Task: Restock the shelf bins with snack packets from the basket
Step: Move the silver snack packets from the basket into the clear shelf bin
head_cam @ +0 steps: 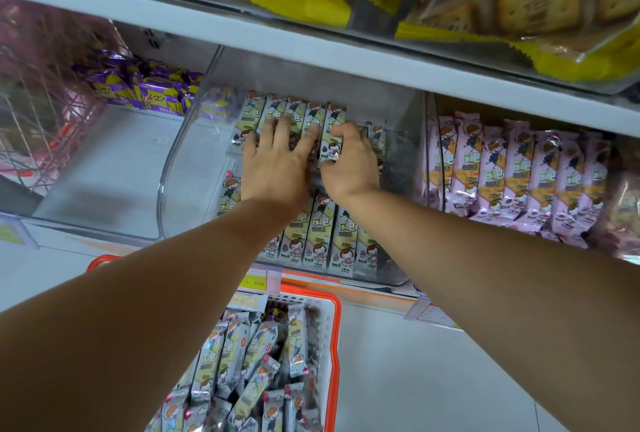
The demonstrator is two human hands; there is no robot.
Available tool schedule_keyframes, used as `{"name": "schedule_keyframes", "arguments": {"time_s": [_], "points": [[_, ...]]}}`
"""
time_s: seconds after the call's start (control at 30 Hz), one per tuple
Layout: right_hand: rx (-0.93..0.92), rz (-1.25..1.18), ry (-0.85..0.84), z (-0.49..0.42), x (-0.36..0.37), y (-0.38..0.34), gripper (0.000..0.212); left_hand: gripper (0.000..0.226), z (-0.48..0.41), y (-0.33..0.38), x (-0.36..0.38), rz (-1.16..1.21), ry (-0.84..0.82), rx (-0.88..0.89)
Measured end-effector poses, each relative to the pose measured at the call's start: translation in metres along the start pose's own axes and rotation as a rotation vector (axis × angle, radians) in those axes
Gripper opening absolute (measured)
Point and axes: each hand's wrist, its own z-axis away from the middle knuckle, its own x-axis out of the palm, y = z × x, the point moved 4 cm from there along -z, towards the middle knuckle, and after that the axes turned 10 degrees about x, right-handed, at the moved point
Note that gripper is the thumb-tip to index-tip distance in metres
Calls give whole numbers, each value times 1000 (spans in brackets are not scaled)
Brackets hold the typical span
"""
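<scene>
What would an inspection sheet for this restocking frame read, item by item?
Surface: white shelf boards carrying clear bins.
Job's things: middle bin holds two rows of green-yellow packets; red-rimmed basket below holds many more.
Clutter: nothing seen.
Grippers: left hand lies flat, fingers spread on the back row; right hand grips one packet at that row's right end.
Cables: nothing seen.
Surroundings: purple packets in the left bin, pink packets in the right bin, yellow cracker bags above, price label on the shelf edge.
</scene>
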Motion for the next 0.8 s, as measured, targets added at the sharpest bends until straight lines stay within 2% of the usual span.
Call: {"name": "schedule_keyframes", "arguments": {"time_s": [0.1, 0.17, 0.23, 0.3, 0.4, 0.47, 0.57, 0.63, 0.73, 0.8], "points": [[-19, 32, -10, 8, -2, 2, 53, 61, 9, -1, -7, 84, 16, -5], [-54, 18, 82, 20, -5, 0, 53, 52, 22, -1, -21, 134, 106, -9], [-189, -87, 192, 38, -9, -10, 45, 52, 39, -1, -41, 169, 233, -1], [-345, -259, 234, 63, -12, -21, 37, 53, 63, 0, -64, 203, 351, 12], [-438, -472, 142, 115, -10, -35, 27, 41, 110, -3, -86, 279, 460, -29], [-458, -527, 38, 150, -4, -35, 21, 34, 151, -11, -86, 308, 480, -86], [-391, -460, -103, 194, 17, -9, 13, 25, 217, -23, -60, 329, 388, -176], [-268, -298, -197, 215, 43, 28, 10, 20, 260, -29, -29, 346, 249, -263], [8, 114, -491, 239, 87, 95, 15, 21, 321, -31, 24, 397, -152, -506], [157, 367, -662, 257, 107, 134, 26, 27, 358, -27, 54, 454, -383, -673]]}}
